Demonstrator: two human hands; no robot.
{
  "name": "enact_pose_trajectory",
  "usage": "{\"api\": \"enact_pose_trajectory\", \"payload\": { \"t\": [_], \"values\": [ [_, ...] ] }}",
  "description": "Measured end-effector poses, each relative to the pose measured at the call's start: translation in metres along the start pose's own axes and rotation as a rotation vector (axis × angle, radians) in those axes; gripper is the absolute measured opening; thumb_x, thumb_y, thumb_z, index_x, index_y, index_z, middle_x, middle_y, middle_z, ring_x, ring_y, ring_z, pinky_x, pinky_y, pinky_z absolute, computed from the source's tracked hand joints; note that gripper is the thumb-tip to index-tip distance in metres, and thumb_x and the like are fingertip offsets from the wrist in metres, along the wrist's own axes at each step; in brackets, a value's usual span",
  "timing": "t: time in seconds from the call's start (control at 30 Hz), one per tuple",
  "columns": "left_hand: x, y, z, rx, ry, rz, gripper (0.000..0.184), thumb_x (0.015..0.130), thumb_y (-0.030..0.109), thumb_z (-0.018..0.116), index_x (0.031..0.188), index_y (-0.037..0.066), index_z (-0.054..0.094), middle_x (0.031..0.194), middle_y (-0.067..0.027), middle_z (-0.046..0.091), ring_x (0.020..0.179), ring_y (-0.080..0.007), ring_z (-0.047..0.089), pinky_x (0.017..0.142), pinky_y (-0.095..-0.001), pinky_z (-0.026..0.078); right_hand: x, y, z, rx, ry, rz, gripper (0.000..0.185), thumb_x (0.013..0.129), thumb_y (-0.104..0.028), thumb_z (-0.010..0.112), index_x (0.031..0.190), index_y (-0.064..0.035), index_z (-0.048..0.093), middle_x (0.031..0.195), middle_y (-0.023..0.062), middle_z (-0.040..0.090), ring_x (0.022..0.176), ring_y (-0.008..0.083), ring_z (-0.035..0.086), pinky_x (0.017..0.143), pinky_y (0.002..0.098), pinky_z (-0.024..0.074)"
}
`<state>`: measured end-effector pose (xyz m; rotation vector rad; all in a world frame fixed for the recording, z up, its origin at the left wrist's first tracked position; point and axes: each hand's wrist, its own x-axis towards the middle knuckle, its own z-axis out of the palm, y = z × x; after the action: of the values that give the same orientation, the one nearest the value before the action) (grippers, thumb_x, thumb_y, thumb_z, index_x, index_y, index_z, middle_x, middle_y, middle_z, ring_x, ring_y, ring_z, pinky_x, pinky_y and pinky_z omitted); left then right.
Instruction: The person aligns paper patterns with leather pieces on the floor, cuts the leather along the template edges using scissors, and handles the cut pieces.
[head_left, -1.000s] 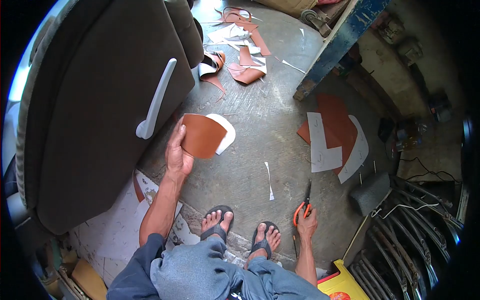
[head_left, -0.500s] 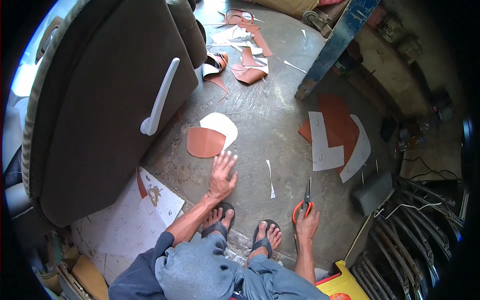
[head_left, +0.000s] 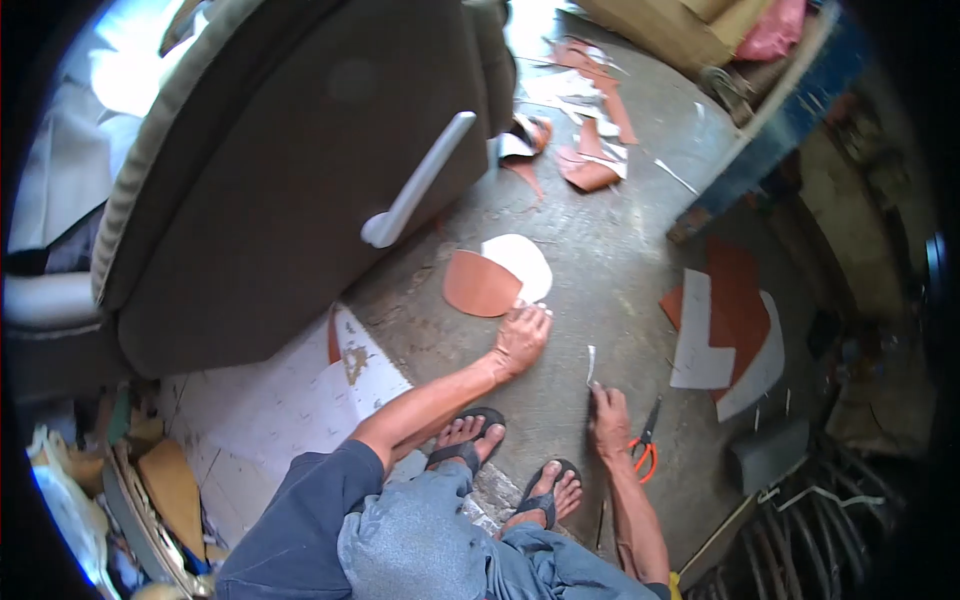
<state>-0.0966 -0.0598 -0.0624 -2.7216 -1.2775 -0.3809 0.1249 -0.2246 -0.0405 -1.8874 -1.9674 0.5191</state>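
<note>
Brown sheet piece (head_left: 480, 284), smooth, round-edged

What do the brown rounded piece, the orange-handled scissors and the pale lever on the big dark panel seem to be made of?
Brown rounded piece: probably leather or leatherette, smooth and softly sheened; no grain is readable, so which stays open. Scissors: dark, tapering blades, likely metal; evenly bright orange handles, probably plastic. Lever: likely moulded plastic, being rounded and uniformly pale.
</note>
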Motion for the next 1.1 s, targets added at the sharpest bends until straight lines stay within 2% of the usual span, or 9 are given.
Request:
{"api": "enact_pose_trajectory", "payload": {
  "t": [0.23,0.3,0.4,0.47,0.57,0.7,0.9,1.0,1.1],
  "values": [
    [-0.028,-0.002,-0.05,-0.499,0.025,0.002,0.021,0.084,0.009,0.057,0.103,0.007,0.066,0.089,-0.0087,0.064,0.089,-0.0242,0.062,0.085,-0.039,0.047,0.044,0.054,0.007,-0.064,-0.096,-0.189,0.027,0.087,0.002,0.051,0.113,-0.0043,0.053,0.104,0.0248,0.053,0.089,0.0476,0.059,0.078,0.0546,0.0477],
    [-0.063,0.02,-0.08,-0.633,-0.01,-0.04,0.026,0.081,0.004,0.061,0.106,0.005,0.066,0.088,-0.0092,0.064,0.086,-0.0259,0.062,0.082,-0.039,0.049,0.107,0.042,-0.044,0.014,-0.399,-0.213,0.024,0.085,0.003,0.051,0.108,0.0,0.06,0.1,0.0242,0.063,0.091,0.0452,0.061,0.078,0.0469,0.0512],
    [-0.131,0.027,-0.118,-0.823,0.063,-0.129,0.033,0.082,0.001,0.064,0.114,0.002,0.065,0.103,-0.0134,0.069,0.098,-0.028,0.064,0.09,-0.0399,0.05,0.204,-0.03,-0.097,0.391,0.302,0.118,0.027,0.097,-0.016,0.058,0.117,0.0018,0.063,0.106,0.0198,0.066,0.092,0.0325,0.065,0.082,0.0424,0.051],
    [-0.172,-0.001,-0.148,-0.764,0.005,-0.33,0.031,0.087,0.005,0.063,0.117,0.001,0.065,0.112,-0.0158,0.069,0.105,-0.032,0.063,0.097,-0.0419,0.048,0.228,-0.039,-0.09,0.311,0.524,0.083,0.03,0.098,-0.019,0.058,0.12,0.0017,0.062,0.11,0.0196,0.066,0.093,0.0307,0.065,0.084,0.0416,0.0508],
    [-0.244,-0.05,-0.149,-0.272,-0.107,-0.8,0.053,0.089,0.024,0.068,0.134,0.003,0.052,0.136,-0.022,0.053,0.126,-0.0407,0.049,0.102,-0.0528,0.041,0.254,-0.048,-0.056,0.168,-0.139,-0.107,0.043,0.097,-0.024,0.062,0.131,0.0004,0.057,0.116,0.0216,0.061,0.098,0.0335,0.063,0.09,0.0419,0.0496],
    [-0.263,-0.082,-0.174,-0.116,-0.416,-1.39,0.078,0.088,0.034,0.069,0.153,0.01,0.032,0.154,-0.0248,0.03,0.14,-0.0465,0.029,0.106,-0.0604,0.034,0.259,-0.042,0.043,-0.103,-0.029,-0.129,0.049,0.092,-0.026,0.068,0.133,-0.0039,0.054,0.118,0.0252,0.056,0.11,0.0389,0.056,0.096,0.0455,0.0455],
    [-0.298,-0.084,-0.185,-0.2,-0.291,-1.418,0.072,0.085,0.003,0.057,0.153,0.012,0.035,0.107,-0.0195,0.068,0.099,-0.0376,0.064,0.099,-0.0473,0.044,0.261,-0.052,0.043,-0.022,-0.099,0.001,0.037,0.084,-0.024,0.074,0.111,-0.0033,0.061,0.108,0.0196,0.06,0.105,0.0397,0.056,0.092,0.0491,0.0442],
    [-0.335,-0.061,-0.196,-0.136,-0.283,-1.097,0.071,0.083,0.001,0.055,0.152,0.011,0.038,0.102,-0.0187,0.069,0.095,-0.0366,0.066,0.093,-0.0493,0.046,0.268,-0.042,0.045,-0.003,-0.149,-0.016,0.035,0.087,-0.025,0.072,0.11,-0.002,0.061,0.105,0.0203,0.06,0.103,0.0381,0.057,0.09,0.048,0.0447],
    [-0.351,-0.026,-0.225,-0.228,-0.322,-1.193,0.068,0.085,0.003,0.052,0.151,0.015,0.04,0.109,-0.0193,0.069,0.103,-0.0359,0.066,0.092,-0.0485,0.047,0.272,-0.011,0.057,0.212,-0.109,0.099,0.032,0.091,-0.025,0.068,0.11,-0.0005,0.059,0.103,0.0191,0.061,0.099,0.0338,0.059,0.088,0.0444,0.0458]
  ]
}}
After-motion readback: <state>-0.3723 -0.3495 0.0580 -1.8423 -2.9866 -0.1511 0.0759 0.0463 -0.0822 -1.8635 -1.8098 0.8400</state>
